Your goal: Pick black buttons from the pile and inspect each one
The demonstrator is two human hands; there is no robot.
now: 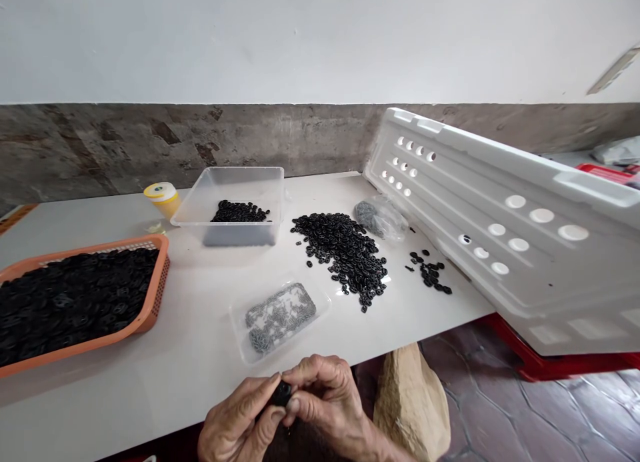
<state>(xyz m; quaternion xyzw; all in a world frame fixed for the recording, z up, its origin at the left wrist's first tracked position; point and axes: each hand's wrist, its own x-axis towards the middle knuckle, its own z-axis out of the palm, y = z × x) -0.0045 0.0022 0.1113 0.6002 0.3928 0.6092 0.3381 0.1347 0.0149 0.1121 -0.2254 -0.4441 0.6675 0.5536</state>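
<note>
At the table's front edge, my left hand (240, 419) pinches a small black plastic piece (281, 393) between thumb and fingertips. Closed on the same piece from the other side is my right hand (327, 399); whether its fingertips hold anything further is hidden. Just beyond the hands lies a shallow clear tray (323, 310) with many tiny grey metal parts (283, 315). Behind it and to the right, a heap of small black oval pieces (345, 252) is spread on the white table (195, 315).
An orange basket (163, 262) full of black parts stands left. Behind are a clear bin (240, 234) with black pieces and a yellow-white tub (163, 199). A plastic bag (387, 219) and loose black pieces (431, 273) lie near a tilted white perforated panel (500, 209). A tan sack (413, 402) stands below.
</note>
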